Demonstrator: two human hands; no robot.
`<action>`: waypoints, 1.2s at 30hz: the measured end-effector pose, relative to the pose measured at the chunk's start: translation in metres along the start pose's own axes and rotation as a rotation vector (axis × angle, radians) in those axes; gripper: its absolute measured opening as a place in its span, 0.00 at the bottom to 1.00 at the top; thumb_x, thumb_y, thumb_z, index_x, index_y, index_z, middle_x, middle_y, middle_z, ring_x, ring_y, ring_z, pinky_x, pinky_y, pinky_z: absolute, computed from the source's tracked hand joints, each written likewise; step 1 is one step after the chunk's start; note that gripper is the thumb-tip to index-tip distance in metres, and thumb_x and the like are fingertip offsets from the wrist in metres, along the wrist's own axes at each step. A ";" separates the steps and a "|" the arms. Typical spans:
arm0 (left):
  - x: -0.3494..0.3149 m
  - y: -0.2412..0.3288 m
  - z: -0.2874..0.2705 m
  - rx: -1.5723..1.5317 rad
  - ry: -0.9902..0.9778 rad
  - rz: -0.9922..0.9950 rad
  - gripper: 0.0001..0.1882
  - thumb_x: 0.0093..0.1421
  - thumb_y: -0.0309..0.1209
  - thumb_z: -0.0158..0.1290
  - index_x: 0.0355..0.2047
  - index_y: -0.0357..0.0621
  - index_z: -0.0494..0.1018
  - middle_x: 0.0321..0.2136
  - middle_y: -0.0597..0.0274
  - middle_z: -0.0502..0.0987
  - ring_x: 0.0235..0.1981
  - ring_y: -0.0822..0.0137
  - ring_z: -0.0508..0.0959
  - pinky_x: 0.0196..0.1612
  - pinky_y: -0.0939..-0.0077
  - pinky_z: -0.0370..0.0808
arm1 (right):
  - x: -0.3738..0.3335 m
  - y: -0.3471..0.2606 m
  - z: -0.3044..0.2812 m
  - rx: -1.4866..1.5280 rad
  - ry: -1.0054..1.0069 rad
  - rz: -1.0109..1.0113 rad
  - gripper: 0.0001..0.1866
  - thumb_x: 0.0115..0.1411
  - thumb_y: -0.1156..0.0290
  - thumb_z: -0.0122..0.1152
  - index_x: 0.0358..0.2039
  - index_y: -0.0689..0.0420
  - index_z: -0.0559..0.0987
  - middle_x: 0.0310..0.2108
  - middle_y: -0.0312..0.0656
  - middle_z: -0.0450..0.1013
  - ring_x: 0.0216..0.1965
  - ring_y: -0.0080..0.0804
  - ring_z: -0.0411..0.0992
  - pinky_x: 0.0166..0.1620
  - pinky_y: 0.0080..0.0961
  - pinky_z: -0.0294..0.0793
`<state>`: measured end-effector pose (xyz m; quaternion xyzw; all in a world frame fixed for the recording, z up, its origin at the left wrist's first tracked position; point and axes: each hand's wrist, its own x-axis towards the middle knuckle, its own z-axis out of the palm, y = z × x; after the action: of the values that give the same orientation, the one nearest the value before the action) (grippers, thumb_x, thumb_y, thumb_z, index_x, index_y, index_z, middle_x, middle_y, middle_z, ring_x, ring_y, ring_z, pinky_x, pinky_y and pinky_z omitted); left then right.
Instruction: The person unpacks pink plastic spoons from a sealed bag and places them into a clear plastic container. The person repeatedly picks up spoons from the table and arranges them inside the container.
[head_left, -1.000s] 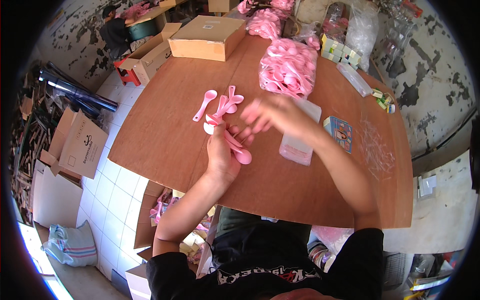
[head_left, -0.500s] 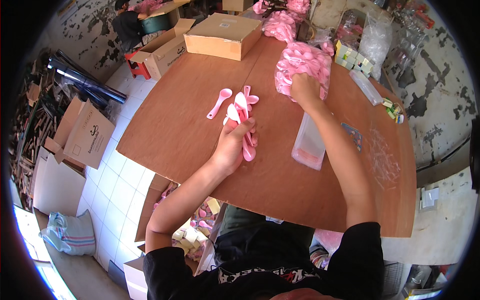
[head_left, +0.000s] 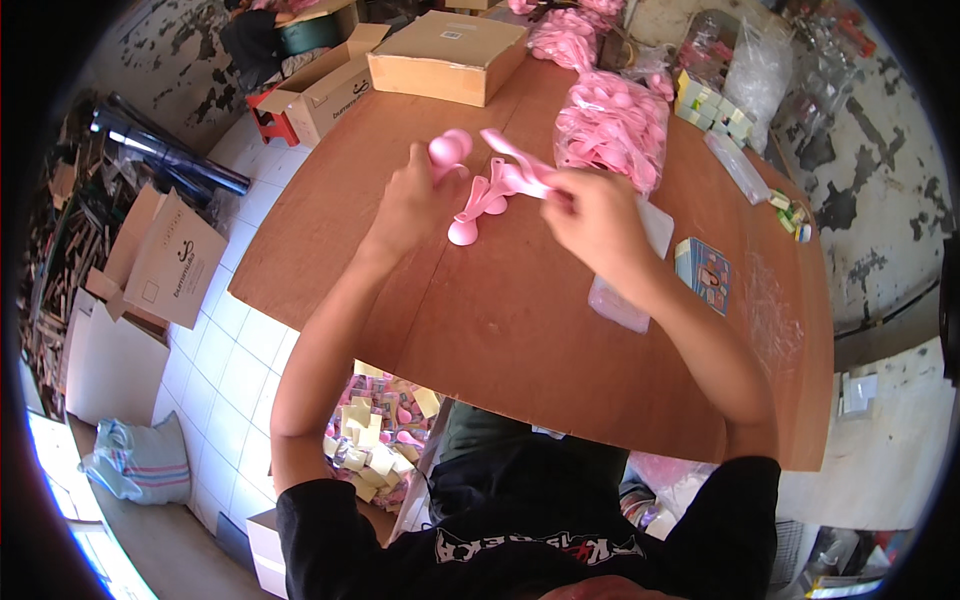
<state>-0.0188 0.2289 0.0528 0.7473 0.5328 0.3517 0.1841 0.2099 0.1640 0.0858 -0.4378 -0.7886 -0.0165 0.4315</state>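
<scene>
My left hand (head_left: pixel 402 208) is closed round pink spoons (head_left: pixel 450 148), whose round bowls stick out past the fingers. Opposite it, my right hand (head_left: pixel 598 218) grips more pink spoons (head_left: pixel 522 172) that point toward the left hand, slightly blurred. Between the two hands, a small heap of loose pink spoons (head_left: pixel 480 203) lies on the brown table (head_left: pixel 440 330). Beyond the right hand stands a clear plastic bag full of pink spoons (head_left: pixel 612 125). Partly behind the right forearm lie a stack of clear plastic sleeves (head_left: pixel 622 302) and a stack of blue printed cards (head_left: pixel 706 274).
At the table's far edge sits a closed cardboard box (head_left: pixel 447 60). Small yellow-and-white boxes (head_left: pixel 712 110) line the right side. Below the near edge, an open carton holds packed spoons and pale yellow cards (head_left: pixel 375 440). Another person (head_left: pixel 252 48) sits at the far left.
My right hand has left the bag and come back left with spoons. My left hand has moved up and left. Spoons now lie loose between the hands, and the blue cards are more exposed.
</scene>
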 end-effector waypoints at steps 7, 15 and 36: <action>0.052 -0.008 0.056 0.366 -0.038 -0.188 0.25 0.64 0.47 0.48 0.43 0.35 0.61 0.36 0.39 0.79 0.39 0.39 0.80 0.40 0.49 0.77 | 0.011 0.051 0.107 0.077 0.044 0.176 0.07 0.50 0.78 0.58 0.29 0.62 0.82 0.23 0.56 0.75 0.26 0.55 0.76 0.32 0.44 0.76; 0.050 -0.016 0.067 0.447 0.018 -0.162 0.24 0.64 0.47 0.46 0.46 0.36 0.66 0.45 0.44 0.73 0.41 0.45 0.81 0.38 0.54 0.80 | 0.015 0.040 0.051 -0.156 -0.107 0.247 0.07 0.52 0.75 0.57 0.31 0.62 0.80 0.22 0.55 0.75 0.27 0.55 0.76 0.34 0.45 0.77; 0.055 -0.002 0.064 0.536 -0.057 -0.188 0.32 0.64 0.57 0.41 0.51 0.41 0.72 0.50 0.46 0.71 0.50 0.42 0.75 0.46 0.51 0.76 | 0.037 0.161 0.018 -0.771 -0.410 0.530 0.33 0.49 0.69 0.65 0.58 0.48 0.69 0.47 0.56 0.74 0.51 0.52 0.73 0.49 0.45 0.75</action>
<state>0.0363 0.2867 0.0258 0.7263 0.6683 0.1585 0.0265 0.3019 0.2954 0.0441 -0.7444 -0.6555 -0.1097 0.0645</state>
